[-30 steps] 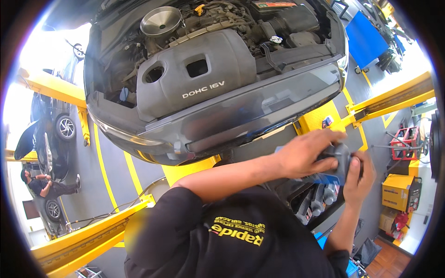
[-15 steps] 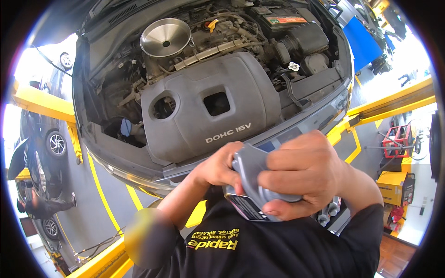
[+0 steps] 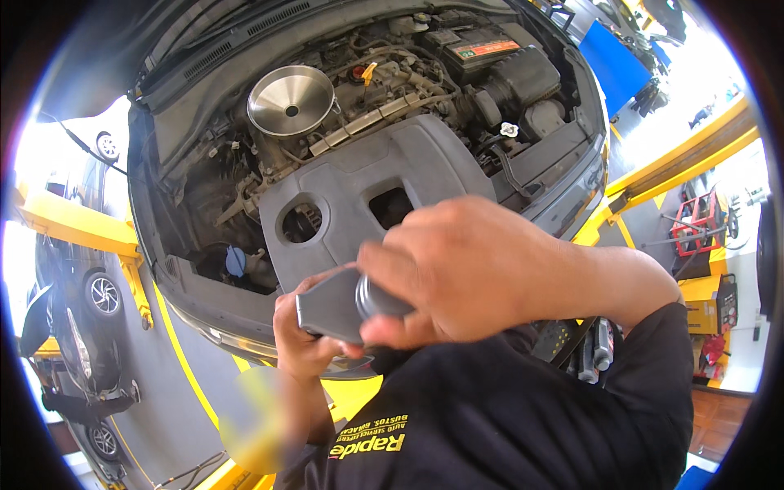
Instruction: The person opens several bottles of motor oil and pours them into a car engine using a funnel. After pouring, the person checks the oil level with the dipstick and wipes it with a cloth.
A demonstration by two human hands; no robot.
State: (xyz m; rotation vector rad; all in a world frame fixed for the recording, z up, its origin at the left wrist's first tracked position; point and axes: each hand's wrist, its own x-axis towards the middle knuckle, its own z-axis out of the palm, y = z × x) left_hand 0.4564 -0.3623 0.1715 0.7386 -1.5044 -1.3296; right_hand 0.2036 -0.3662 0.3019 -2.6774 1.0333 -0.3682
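My left hand (image 3: pixel 300 335) is wrapped round a grey plastic bottle (image 3: pixel 328 304), tilted with its top toward me above the front of the open engine bay. The fingers of my right hand (image 3: pixel 461 269) are closed round the bottle's round grey cap (image 3: pixel 377 300), hiding part of it. Behind the hands lies the dark grey engine cover (image 3: pixel 437 155), with a round and a square opening. Beyond it, a wide steel funnel (image 3: pixel 273 96) stands on the engine, beside a yellow dipstick handle (image 3: pixel 369 73).
A battery (image 3: pixel 482 51) sits at the back right of the bay, and a blue reservoir cap (image 3: pixel 235 261) at the left. Several grey bottles (image 3: pixel 603 347) stand by my right elbow. Yellow lift arms (image 3: pixel 82 222) flank the car. A red-framed cart (image 3: pixel 698 224) is at the right.
Both hands have moved left with the bottle, which is now turned more sideways. My right hand stays on the cap, its wrist twisted further over. The view has shifted slightly.
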